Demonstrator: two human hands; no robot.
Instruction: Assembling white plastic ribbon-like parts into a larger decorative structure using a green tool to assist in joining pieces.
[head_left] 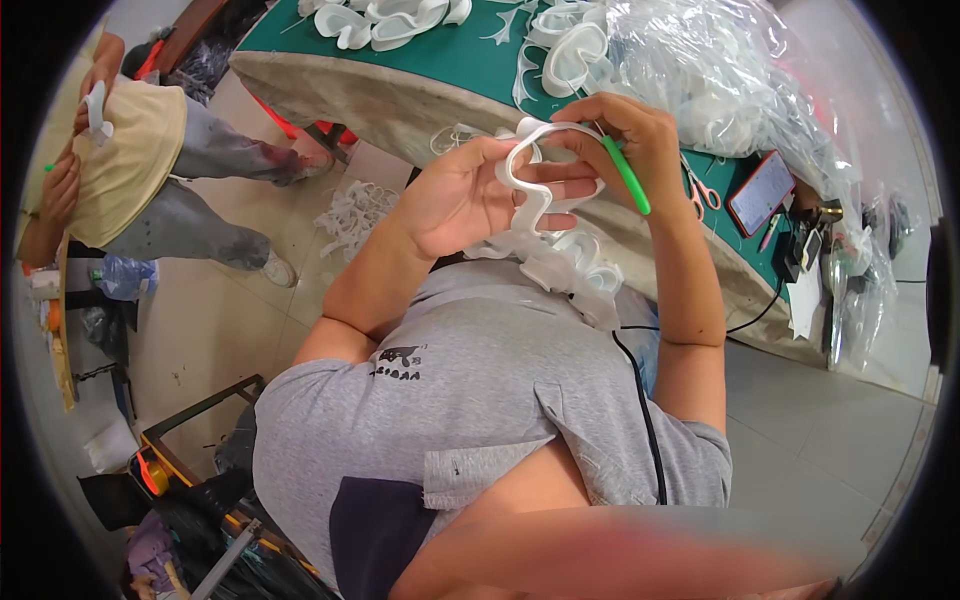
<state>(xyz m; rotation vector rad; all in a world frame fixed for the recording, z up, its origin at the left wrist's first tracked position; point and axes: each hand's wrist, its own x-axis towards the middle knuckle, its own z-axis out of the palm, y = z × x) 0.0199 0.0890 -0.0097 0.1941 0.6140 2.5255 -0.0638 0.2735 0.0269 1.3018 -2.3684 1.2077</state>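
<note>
In front of my chest I hold a white, wavy, soft-looking moulded frame [512, 168]. My left hand [450, 205] grips its left side between thumb and fingers, palm turned up. At its upper right edge my right hand [645, 130] is closed, with a slim green-handled tool [626, 176] in the fingers. The handle slants down to the right; I cannot make out its working end. More white moulded pieces [592, 290] lie on my lap below the hands.
A green-topped table [400, 78] ahead bears white frames [575, 60], a clear plastic bag [690, 50] of similar pieces, scissors [706, 192] and a phone [760, 193]. White trimmings [357, 212] lie on the floor. Another person [140, 150] stands at left holding a white piece.
</note>
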